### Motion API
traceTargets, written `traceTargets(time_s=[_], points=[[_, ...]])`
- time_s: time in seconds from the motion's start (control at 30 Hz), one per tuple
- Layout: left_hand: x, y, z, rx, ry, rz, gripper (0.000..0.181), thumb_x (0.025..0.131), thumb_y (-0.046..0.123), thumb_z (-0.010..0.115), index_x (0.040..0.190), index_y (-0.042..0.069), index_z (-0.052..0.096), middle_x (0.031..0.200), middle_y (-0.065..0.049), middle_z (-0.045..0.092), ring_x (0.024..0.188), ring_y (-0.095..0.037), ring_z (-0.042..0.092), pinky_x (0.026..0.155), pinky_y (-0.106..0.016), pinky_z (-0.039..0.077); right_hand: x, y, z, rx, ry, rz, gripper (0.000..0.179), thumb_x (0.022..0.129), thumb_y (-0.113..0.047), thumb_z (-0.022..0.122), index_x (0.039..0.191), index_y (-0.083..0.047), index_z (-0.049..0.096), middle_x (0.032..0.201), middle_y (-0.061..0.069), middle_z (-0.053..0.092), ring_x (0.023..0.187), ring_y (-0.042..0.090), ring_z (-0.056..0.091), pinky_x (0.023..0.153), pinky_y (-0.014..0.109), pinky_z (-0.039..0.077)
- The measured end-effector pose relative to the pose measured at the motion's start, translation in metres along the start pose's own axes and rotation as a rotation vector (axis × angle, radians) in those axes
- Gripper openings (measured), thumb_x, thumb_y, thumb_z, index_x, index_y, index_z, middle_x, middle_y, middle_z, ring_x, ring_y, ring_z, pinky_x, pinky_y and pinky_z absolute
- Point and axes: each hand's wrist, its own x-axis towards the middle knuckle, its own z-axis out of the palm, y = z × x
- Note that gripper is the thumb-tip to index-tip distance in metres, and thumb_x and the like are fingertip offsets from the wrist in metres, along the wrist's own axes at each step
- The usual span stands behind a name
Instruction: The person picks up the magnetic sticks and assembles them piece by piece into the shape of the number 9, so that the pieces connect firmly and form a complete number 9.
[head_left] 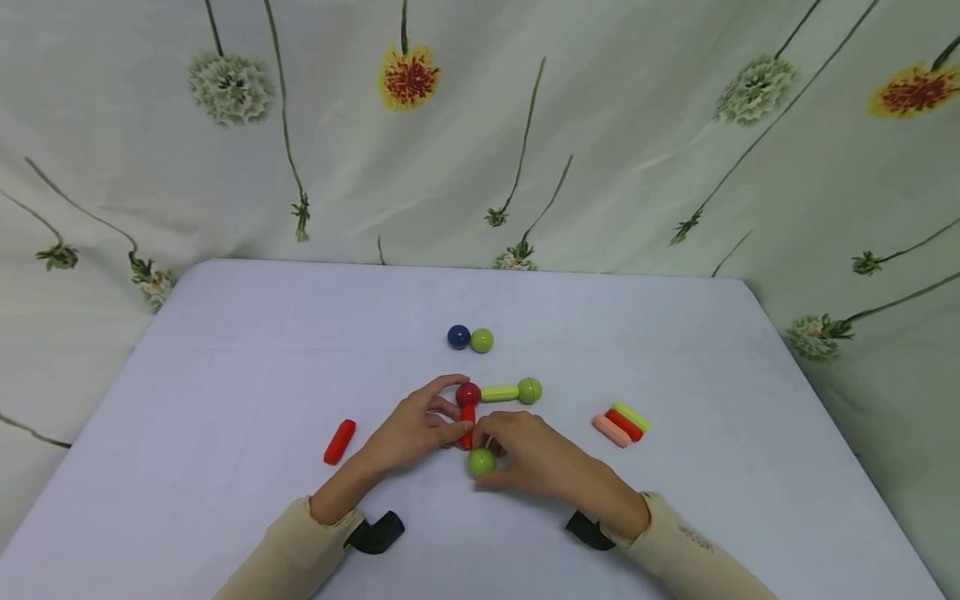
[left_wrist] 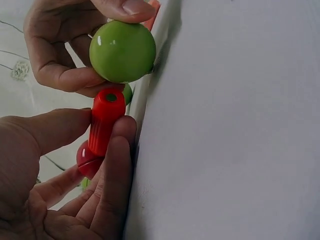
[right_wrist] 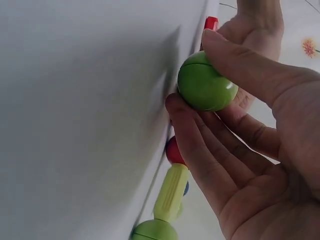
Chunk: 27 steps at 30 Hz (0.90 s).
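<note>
My left hand [head_left: 412, 431] grips a red rod [left_wrist: 106, 120] between thumb and fingers, its hollow end facing a green ball [left_wrist: 123, 51]. My right hand [head_left: 546, 454] pinches that green ball [right_wrist: 206, 82] between thumb and fingertips; in the left wrist view a small gap shows between ball and rod. The rod's far end meets a red ball [head_left: 468, 394], which my left index finger touches. From the red ball a yellow-green rod [head_left: 499, 393] runs right to another green ball [head_left: 529, 390]. These pieces lie on the white table, forming a corner shape.
Farther back, a dark blue ball [head_left: 458, 337] touches a green ball [head_left: 482, 340]. A loose red rod [head_left: 340, 442] lies left of my left hand. To the right, a pink rod [head_left: 611, 431], a red rod [head_left: 624, 422] and a yellow-green rod [head_left: 632, 415] lie side by side.
</note>
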Motion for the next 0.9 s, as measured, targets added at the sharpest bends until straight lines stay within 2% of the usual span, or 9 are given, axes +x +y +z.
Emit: traceTargets(time_s=[0.5,0.9], points=[[-0.0001,-0.0020,-0.0003,0.022,0.001,0.008,0.062,0.094,0.018,0.069,0.149,0.014,0.041,0.114,-0.014,0.066,0.084,-0.016,0.070,0.079,-0.031,0.057,0.0023,0.0007,0.0099,-0.057,0.057,-0.008,0.038,0.077,-0.030,0.088,0.101,-0.013,0.064,0.090,-0.006,0.062,0.081,0.006,0.059,0.074,0.017,0.050],[0.0006,-0.0021,0.0001,0.004,-0.004,0.007,0.062,0.094,0.015,0.069,0.149,0.014,0.041,0.113,-0.014,0.066,0.082,-0.016,0.070,0.079,-0.031,0.057,0.0019,-0.0007,0.0095,-0.029,0.055,-0.004,0.038,0.079,-0.032,0.086,0.103,-0.013,0.063,0.092,-0.006,0.065,0.082,0.006,0.062,0.075,0.016,0.051]])
